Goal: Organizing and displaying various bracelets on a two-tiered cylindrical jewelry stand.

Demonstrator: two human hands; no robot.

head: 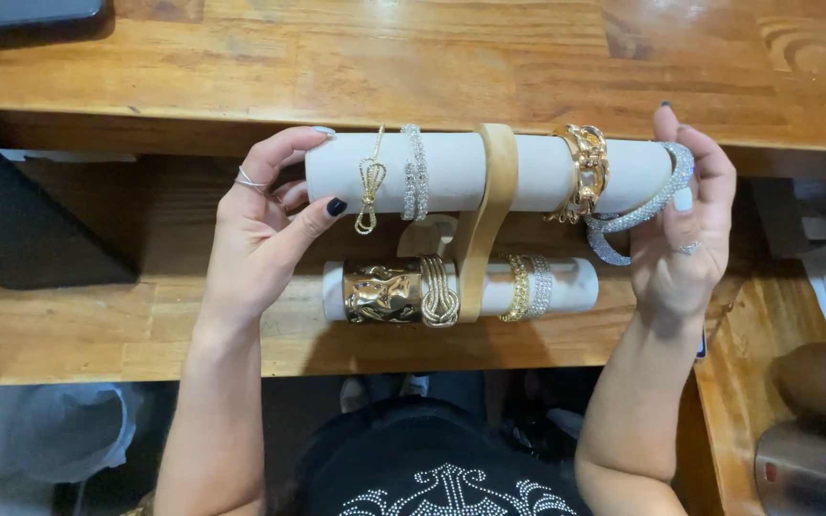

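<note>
Mid-step at the upper roll (470,172): left hand (260,225) pinching its end, right hand (685,229) clasping a crystal bangle (638,215), needing a straight, snag-free slide.

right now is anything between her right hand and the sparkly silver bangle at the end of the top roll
Nothing visible. The right hand already has its fingers on the silver bangle, which hangs at the right end of the upper white roll. The chunky gold bracelet sits just inboard of it, not between hand and bangle.
</note>
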